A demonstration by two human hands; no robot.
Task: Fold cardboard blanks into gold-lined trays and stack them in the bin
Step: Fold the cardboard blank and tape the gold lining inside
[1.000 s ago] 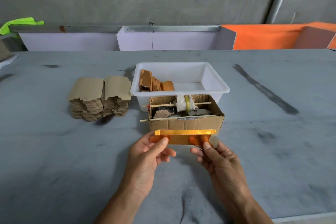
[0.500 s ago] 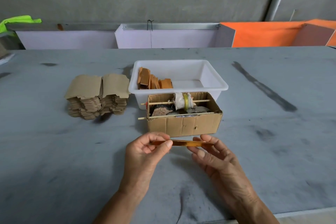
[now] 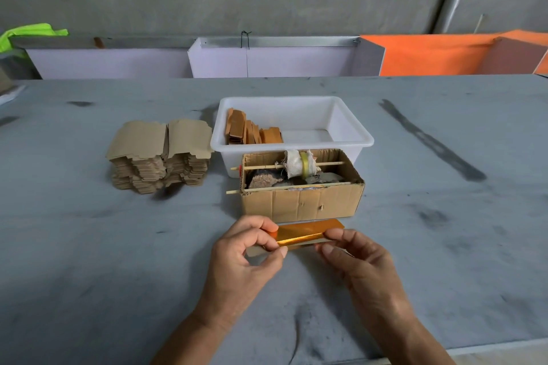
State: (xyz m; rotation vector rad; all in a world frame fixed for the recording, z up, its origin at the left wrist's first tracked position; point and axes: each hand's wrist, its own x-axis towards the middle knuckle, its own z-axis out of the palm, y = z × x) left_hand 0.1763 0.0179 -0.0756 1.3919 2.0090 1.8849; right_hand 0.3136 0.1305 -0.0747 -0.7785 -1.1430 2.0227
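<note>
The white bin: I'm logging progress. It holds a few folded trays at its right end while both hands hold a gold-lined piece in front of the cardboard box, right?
Not quite. The head view shows the folded trays at the left end of the white bin, not the right. The rest holds: the left hand and right hand hold the gold-lined piece in front of the cardboard box.

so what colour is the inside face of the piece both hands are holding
Shiny gold on the blank, seen in the head view.
</note>
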